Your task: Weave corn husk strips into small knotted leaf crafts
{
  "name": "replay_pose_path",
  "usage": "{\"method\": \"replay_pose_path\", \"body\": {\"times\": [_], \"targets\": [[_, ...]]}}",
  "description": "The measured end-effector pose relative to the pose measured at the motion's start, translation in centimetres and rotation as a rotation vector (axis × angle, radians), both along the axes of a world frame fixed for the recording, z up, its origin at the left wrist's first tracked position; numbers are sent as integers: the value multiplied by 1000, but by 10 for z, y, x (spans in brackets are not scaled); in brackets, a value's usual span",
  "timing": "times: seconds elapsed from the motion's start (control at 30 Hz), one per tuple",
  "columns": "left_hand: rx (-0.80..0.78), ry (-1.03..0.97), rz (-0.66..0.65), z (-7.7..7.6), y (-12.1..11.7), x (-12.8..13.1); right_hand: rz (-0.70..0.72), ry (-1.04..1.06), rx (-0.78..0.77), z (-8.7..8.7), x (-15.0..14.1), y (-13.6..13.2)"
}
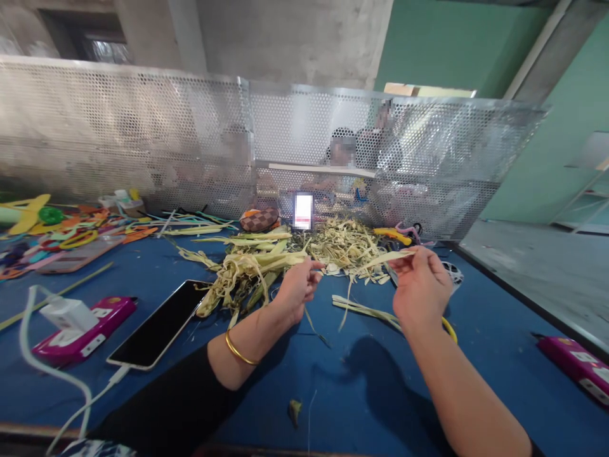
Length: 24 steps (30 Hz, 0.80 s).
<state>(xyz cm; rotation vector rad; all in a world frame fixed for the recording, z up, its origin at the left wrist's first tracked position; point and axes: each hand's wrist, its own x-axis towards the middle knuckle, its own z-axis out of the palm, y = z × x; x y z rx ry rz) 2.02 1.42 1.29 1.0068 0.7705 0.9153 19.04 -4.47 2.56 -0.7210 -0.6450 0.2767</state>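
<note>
A pale dried leaf strip (380,259) is pinched between the thumb and fingers of my right hand (423,285), its free end reaching left over a heap of shredded leaf scraps (347,244). My left hand (299,287) is beside a bundle of long, curling dried leaves (247,273). Its index finger stretches out to the right, the other fingers are loosely bent, and I see nothing held in it. Several flat pale stalks (361,310) lie on the blue table (328,393), partly behind my right wrist.
A phone (159,327) on a white cable and a purple power strip (90,330) lie to the left. Another power strip (578,368) is at the right edge. Behind a lit screen (303,211) stands a perforated metal partition (190,139), with people beyond. Yellow-handled scissors (392,236) lie nearby.
</note>
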Motion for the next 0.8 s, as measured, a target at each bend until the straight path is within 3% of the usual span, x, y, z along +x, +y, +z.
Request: {"method": "replay_pose_path", "body": {"times": [0.1, 0.17, 0.23, 0.33, 0.57, 0.8], "targets": [[206, 153, -78, 1, 1, 0, 213, -17, -63, 6, 12, -3], [342, 234, -131, 1, 0, 1, 390, -179, -241, 7, 9, -7], [436, 279, -189, 0, -1, 2, 478, -403, -431, 6, 0, -11], [565, 366, -281, -2, -4, 3, 410, -566, -553, 2, -14, -12], [866, 555, -358, 6, -13, -1, 281, -356, -529, -1, -16, -6], [964, 647, -363, 3, -20, -2, 223, -531, -569, 1, -14, -8]]}}
